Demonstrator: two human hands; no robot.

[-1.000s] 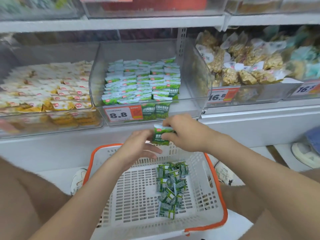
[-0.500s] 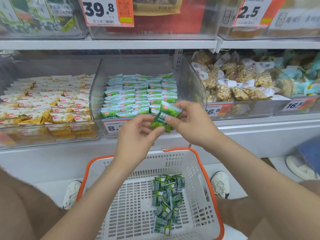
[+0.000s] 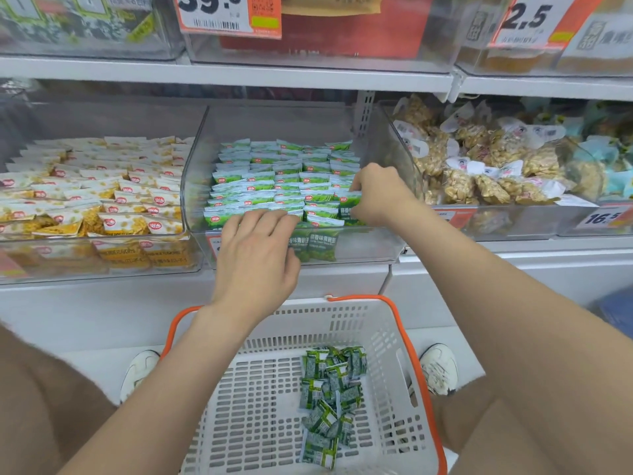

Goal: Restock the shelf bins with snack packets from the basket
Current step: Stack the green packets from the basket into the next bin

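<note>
Retail shop: orange-and-white paper price tags [image 3: 229, 15] are fronting clear plastic shelf bins [image 3: 371, 246] displaying small green snack packets [image 3: 274, 180].

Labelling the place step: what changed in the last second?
Both hands rose from over the white plastic basket with orange rim into the clear plastic middle bin. The right hand holds the green snack packet at the bin's right front; the left hand let go and rests on the front rows. The basket's green packet pile stayed put.
</note>
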